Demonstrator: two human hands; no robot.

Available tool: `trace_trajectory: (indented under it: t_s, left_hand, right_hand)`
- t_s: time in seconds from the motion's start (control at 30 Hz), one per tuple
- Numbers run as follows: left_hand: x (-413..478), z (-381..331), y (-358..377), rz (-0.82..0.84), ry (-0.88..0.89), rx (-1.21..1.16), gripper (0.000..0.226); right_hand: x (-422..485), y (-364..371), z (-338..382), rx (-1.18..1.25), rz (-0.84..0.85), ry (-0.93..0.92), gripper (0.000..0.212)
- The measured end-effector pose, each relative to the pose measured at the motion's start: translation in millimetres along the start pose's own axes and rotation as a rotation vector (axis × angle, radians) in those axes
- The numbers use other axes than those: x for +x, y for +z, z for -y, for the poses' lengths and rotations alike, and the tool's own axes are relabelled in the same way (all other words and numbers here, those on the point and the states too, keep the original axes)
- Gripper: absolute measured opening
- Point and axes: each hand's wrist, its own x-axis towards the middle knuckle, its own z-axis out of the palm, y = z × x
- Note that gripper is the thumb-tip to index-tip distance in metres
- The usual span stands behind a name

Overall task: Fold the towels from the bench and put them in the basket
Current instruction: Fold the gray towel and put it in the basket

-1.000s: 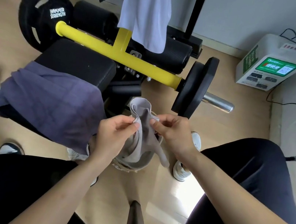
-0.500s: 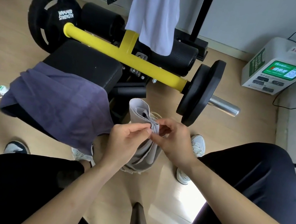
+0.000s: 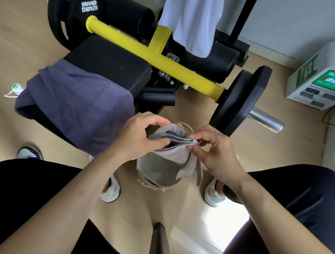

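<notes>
The task is being judged as partly done. A grey towel (image 3: 174, 141) is being held, gathered into several layers, directly above the basket (image 3: 143, 177) on the floor, so its folding is being taken as nearly finished and the putting-in as not yet done. Its lower part is hanging down at the basket's mouth; whether it is resting inside cannot be told, nor whether other towels are lying beneath, since the inside is being hidden by the cloth. A purple towel (image 3: 74, 102) is lying unfolded, draped over the near end of the bench (image 3: 110, 64), untouched; it is being counted as work left. A white cloth (image 3: 189, 15) is hanging from the rack behind, and whether it belongs to the task cannot be told.

The grey towel's top edge is being gripped at both ends. The left end is being clasped by the left hand (image 3: 139, 135), its fingers (image 3: 156, 122) curled over the cloth and the thumb pressed in below. The right end, where the layered edges meet, is being pinched by the fingers (image 3: 205, 133) of the right hand (image 3: 217, 153). The towel is being held taut between the two hands, touching both, near the purple towel but apart from it.
</notes>
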Motion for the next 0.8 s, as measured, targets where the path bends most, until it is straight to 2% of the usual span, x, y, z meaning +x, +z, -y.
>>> trace_trajectory:
  t_s: [0.13,0.27,0.43,0.53,0.67,0.8]
  left_hand:
    - [-1,-5,4,0.172,0.051,-0.063,0.036]
    - [-5,-7,10,0.161,0.085,-0.078,0.025]
    - [-8,10,6,0.212,-0.038,-0.024,0.025]
    - [-10,15,5,0.219,-0.08,-0.029,0.025]
    - [-13,13,-1,0.251,-0.078,-0.149,0.027]
    - [-16,7,-7,0.338,0.041,-0.106,0.038]
  right_hand:
    - [0,-1,-1,-0.017,0.075,-0.039,0.017]
    - [0,-1,0,-0.035,0.129,-0.045,0.012]
    - [1,-5,-3,-0.029,0.178,-0.017,0.008]
    - [1,-9,-5,-0.041,0.18,-0.011,0.008]
    - [1,-14,-12,-0.072,0.142,0.006,0.01]
    - [3,-17,-12,-0.066,0.103,0.032,0.009]
